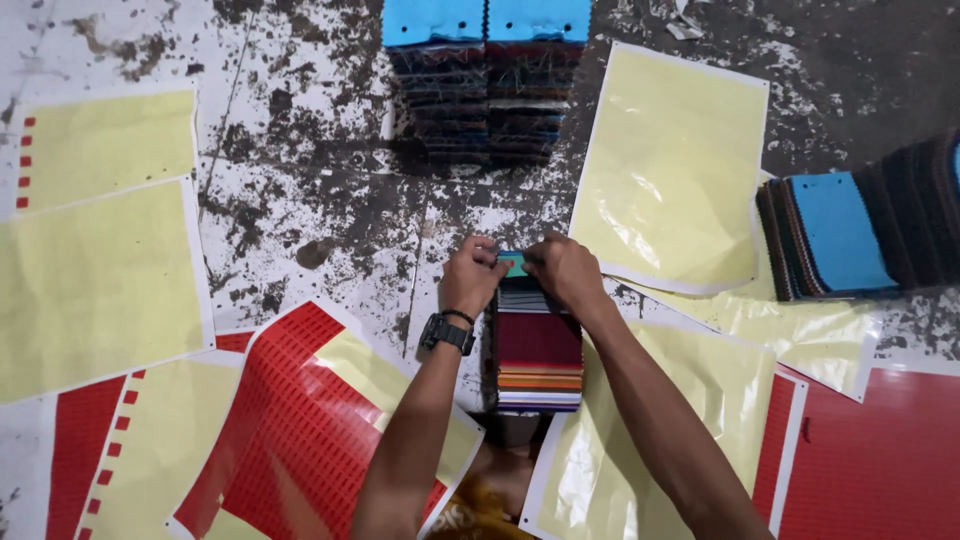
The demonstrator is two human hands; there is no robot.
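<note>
Fabric swatches (538, 360) lie in an overlapped, fanned stack on the floor between the person's forearms, running from the wrists back toward the body, with maroon, orange and white edges showing. Both hands meet at the stack's far end: the left hand (472, 276), a black watch (446, 333) on its wrist, and the right hand (562, 270) each curl their fingers together and pinch the same small teal swatch (512, 264) between them.

Around the hands, going by size: the stained, paint-flecked floor (320, 190) under everything; large pale yellow backing sheets (95, 285) well to the left of the left hand and another (670, 165) just beyond the right hand; red label sheets (290, 420) beside the left forearm and more (880, 460) off to the right; two tall piles of blue-topped swatches (487, 70) ahead of both hands; a fanned dark pile with a blue piece (860, 230) well to the right.

Risks, as I judge them: the stack is loose and stepped, so a sideways pull on the teal piece could skew the layers beneath and spoil the even overlap. A forearm sweeping outward could drag a glossy sheet, which looks slippery, and crease it. The dirty floor could mark any swatch that slides off.
</note>
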